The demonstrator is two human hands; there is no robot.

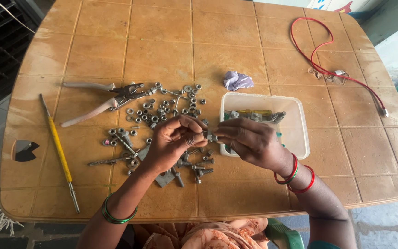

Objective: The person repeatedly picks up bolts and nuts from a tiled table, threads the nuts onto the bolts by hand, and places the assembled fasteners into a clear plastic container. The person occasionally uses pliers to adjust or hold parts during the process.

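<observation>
Head view: the left hand [173, 140] and the right hand [249, 140] meet over the middle of the tan tiled table [162, 46], fingertips pinched from both sides on one small bolt with a nut [210, 136]. Both hands are closed narrowly on that piece, which is held just above the tabletop, right beside the near left corner of the clear plastic tub [300, 138].

As for progress, the tub holds only a few metal parts and a yellow-handled tool along its far wall, while the scattered pile of loose nuts and bolts [162, 108] to its left is much larger. So, judging by how things lie, most of the hardware is unhandled and only a little has been put away (whether the pieces in the tub are joined pairs is too small to tell).

Pliers [111, 97] lie at the far left of the pile, a yellow-handled screwdriver [61, 150] well apart near the left edge, a crumpled lilac scrap [237, 80] just beyond the tub, and a red cable [328, 69] loops at the far right corner. There is bare tabletop across the far half and on the near right, while the near edge lies close under both wrists.
</observation>
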